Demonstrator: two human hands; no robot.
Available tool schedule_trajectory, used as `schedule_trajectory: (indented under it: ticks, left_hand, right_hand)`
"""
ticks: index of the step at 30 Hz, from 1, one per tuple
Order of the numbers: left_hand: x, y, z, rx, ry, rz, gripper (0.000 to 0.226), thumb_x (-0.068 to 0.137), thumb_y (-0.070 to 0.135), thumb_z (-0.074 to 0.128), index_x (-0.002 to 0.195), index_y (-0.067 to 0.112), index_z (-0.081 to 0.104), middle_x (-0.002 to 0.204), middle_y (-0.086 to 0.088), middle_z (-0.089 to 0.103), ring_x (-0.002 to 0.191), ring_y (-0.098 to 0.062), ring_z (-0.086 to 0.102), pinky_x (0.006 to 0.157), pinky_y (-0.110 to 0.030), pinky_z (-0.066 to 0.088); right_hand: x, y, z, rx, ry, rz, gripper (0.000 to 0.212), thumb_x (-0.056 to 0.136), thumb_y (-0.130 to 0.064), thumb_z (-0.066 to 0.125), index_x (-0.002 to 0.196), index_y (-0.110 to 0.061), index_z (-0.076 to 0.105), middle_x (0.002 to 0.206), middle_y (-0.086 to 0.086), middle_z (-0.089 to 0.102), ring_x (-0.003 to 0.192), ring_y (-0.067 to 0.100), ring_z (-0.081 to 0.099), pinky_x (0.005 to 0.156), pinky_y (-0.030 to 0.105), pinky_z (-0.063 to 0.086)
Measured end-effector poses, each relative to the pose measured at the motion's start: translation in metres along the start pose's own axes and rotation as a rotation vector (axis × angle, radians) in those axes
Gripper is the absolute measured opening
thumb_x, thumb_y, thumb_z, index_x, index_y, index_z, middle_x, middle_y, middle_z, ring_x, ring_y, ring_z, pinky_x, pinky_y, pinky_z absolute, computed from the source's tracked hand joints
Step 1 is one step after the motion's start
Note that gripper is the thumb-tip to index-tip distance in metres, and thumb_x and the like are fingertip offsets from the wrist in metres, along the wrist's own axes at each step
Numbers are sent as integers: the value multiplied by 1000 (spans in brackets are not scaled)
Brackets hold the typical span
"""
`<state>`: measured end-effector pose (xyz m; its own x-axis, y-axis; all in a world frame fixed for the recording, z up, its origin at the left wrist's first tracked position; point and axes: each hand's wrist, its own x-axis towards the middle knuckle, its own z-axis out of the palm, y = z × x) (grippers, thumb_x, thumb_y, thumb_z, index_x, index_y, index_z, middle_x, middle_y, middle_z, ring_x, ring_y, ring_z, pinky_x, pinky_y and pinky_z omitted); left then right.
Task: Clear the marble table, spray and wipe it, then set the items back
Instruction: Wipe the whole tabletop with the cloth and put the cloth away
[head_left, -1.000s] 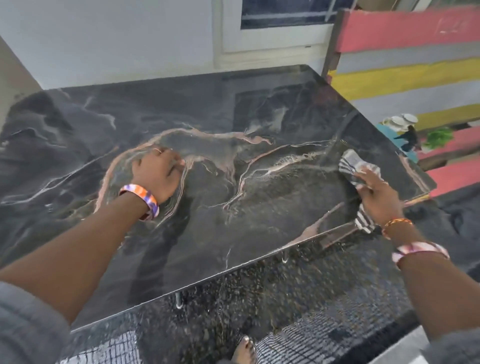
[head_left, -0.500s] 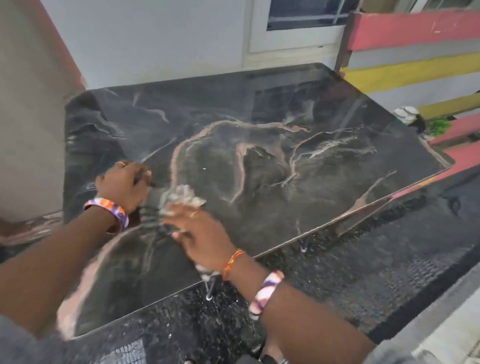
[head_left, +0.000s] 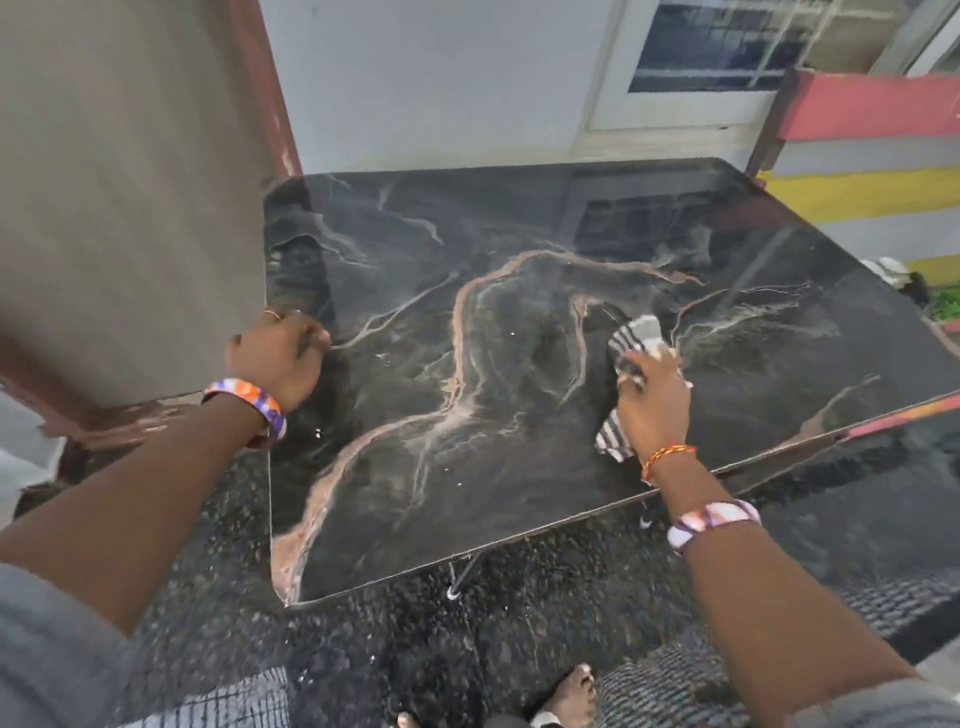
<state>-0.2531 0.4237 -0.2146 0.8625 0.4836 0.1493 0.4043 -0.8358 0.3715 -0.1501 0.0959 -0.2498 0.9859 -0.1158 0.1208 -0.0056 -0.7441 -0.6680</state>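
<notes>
The black marble table (head_left: 467, 234) with pale brown veins fills the middle of the view, and nothing stands on it. My right hand (head_left: 652, 402) presses a striped grey-and-white cloth (head_left: 636, 335) flat on the top, right of centre; cloth ends stick out beyond my fingers and by my wrist. My left hand (head_left: 278, 358) rests as a closed fist on the table's left edge, with nothing visible in it.
A grey pillar with a reddish base (head_left: 130, 208) stands against the table's left side. A striped pink, yellow and grey bench (head_left: 872, 156) is at the right, with small items (head_left: 893, 273) and something green beside it. Dark speckled floor and my bare foot (head_left: 569, 693) lie below.
My right hand slid the cloth from the table's left part, next to my left hand, across to the right of centre. The left fist stayed on the table's left side. The view shifted left.
</notes>
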Motion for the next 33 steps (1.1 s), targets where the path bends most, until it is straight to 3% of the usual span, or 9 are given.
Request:
schedule_trajectory:
  ticks: [3, 6, 14, 16, 18, 23, 26, 29, 33]
  left_hand:
    - [-5, -17, -6, -15, 14, -39, 25, 91, 22, 49, 106, 9, 65, 121, -19, 57, 112, -40, 53, 97, -45, 39]
    - [-13, -40, -12, -10, 14, -93, 24, 91, 21, 50, 104, 8, 66, 121, -19, 57, 111, -42, 53, 96, -45, 40]
    - [-41, -79, -28, -35, -63, -121, 26, 93, 14, 48, 100, -2, 67, 105, -27, 67, 102, -42, 58, 86, -39, 43]
    - [-46, -87, -35, -41, -66, -176, 28, 93, 16, 47, 103, -1, 67, 106, -27, 67, 103, -42, 58, 85, -38, 43]
    - [-48, -90, -43, -37, -80, -229, 29, 93, 17, 47, 108, 1, 66, 111, -27, 66, 108, -43, 57, 88, -39, 43]
    - [-43, -93, -58, -59, -105, -250, 29, 94, 18, 48, 107, 0, 66, 112, -26, 65, 110, -41, 56, 90, -37, 41]
    - [-29, -89, -58, -91, -118, -232, 30, 94, 20, 48, 104, -1, 67, 109, -25, 67, 108, -40, 57, 93, -39, 42]
    - [-15, -74, -51, -134, -132, -229, 30, 94, 24, 47, 104, 2, 66, 99, -22, 67, 103, -39, 58, 88, -37, 43]
    - [-6, -51, -34, -174, -108, -167, 29, 94, 20, 47, 107, 1, 65, 110, -23, 66, 105, -38, 57, 89, -35, 43]
  right_hand:
    - [11, 0, 23, -176, -28, -56, 40, 85, -10, 52, 126, -11, 53, 148, 24, 31, 133, 40, 34, 112, 43, 26]
    - [22, -29, 45, -149, -144, -244, 40, 86, -6, 50, 126, -11, 54, 147, 23, 35, 135, 37, 35, 111, 38, 27]
    - [-88, -133, 93, 74, -731, -806, 41, 88, -8, 54, 124, -27, 58, 151, -3, 33, 137, 17, 35, 112, 31, 26]
    - [-131, -141, 92, 122, -863, -890, 40, 89, -7, 53, 124, -25, 59, 151, -6, 32, 131, -2, 35, 105, 23, 25]
    - [-169, -144, 93, 204, -989, -898, 37, 88, -3, 52, 120, -20, 62, 147, -4, 41, 104, -24, 41, 92, 11, 35]
    - [-192, -153, 84, 517, -1358, -501, 32, 90, 6, 47, 120, 4, 58, 137, 12, 52, 122, 9, 47, 96, 4, 35]
    - [-168, -152, 56, 746, -1298, -326, 35, 92, 1, 48, 126, 6, 51, 137, 15, 52, 123, 13, 49, 95, 7, 40]
    - [-120, -133, 26, 905, -1030, -185, 34, 91, -2, 49, 124, -4, 57, 133, 5, 57, 124, 11, 52, 105, 26, 42]
    - [-69, -77, 8, 648, -595, -244, 31, 89, 1, 52, 111, -19, 64, 121, -14, 61, 115, -11, 52, 112, 43, 35]
